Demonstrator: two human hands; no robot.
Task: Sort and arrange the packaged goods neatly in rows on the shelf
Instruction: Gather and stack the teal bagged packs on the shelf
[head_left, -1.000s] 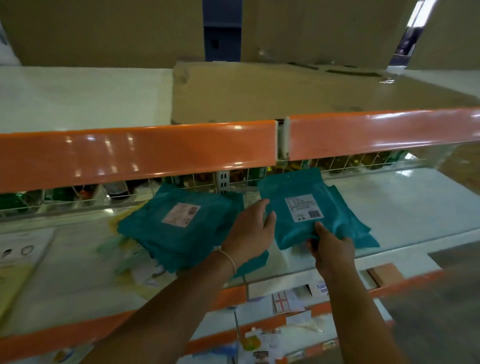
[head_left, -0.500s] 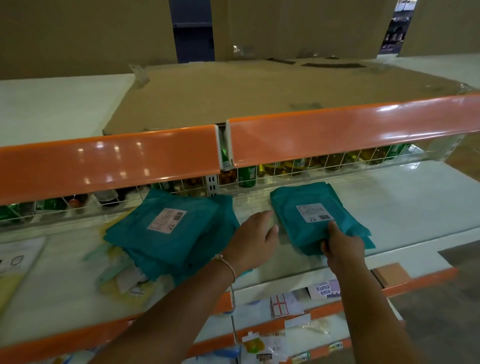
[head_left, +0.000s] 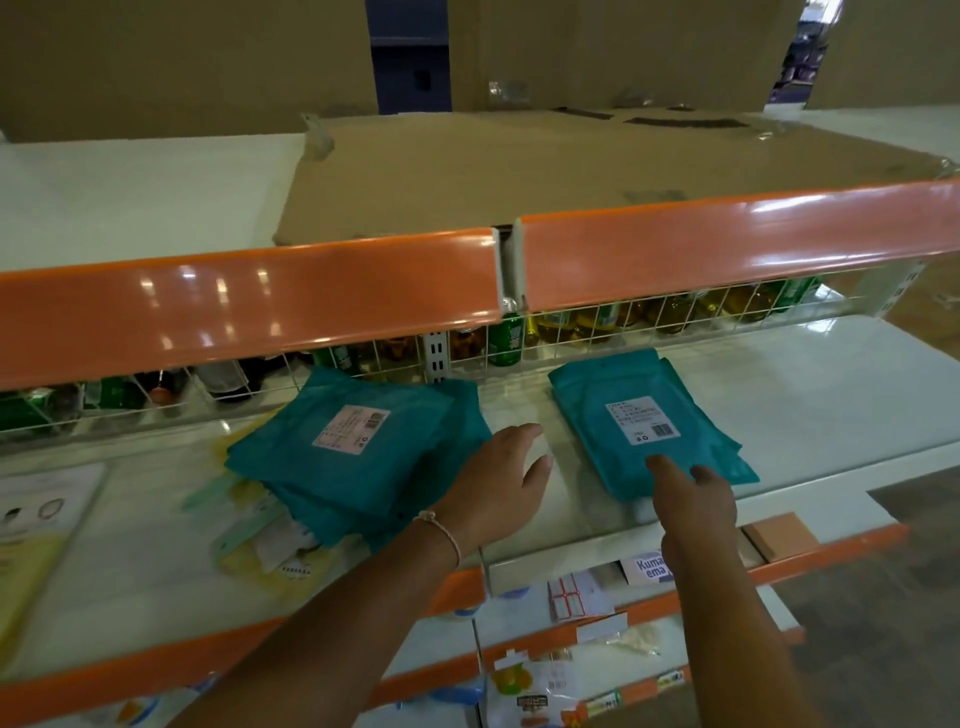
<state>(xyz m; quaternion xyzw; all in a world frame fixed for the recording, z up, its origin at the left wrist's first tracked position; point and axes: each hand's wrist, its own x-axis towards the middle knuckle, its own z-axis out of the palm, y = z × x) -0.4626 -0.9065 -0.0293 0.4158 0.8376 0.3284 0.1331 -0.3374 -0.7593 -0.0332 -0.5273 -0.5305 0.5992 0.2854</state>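
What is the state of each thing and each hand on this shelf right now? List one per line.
Left teal stack: fanned out, untidy, lying over yellow packets.
Right teal stack: flat, nearly squared, label up.
Yellow packets: scattered, partly covered.
Left hand: open, beside the left teal stack.
Right hand: open, fingertips on the near edge of the right teal stack.
Shelf: bare at the right end.

Bare forearms; left wrist wears a thin, perhaps beaded bracelet (head_left: 441, 530).

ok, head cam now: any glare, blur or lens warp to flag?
Head view: ceiling-light glare streaks the orange rail; the rail bows from wide-angle distortion; label text on the right teal stack is too soft to read; the yellow packets on the left are smeared; lighting is dim, greenish.
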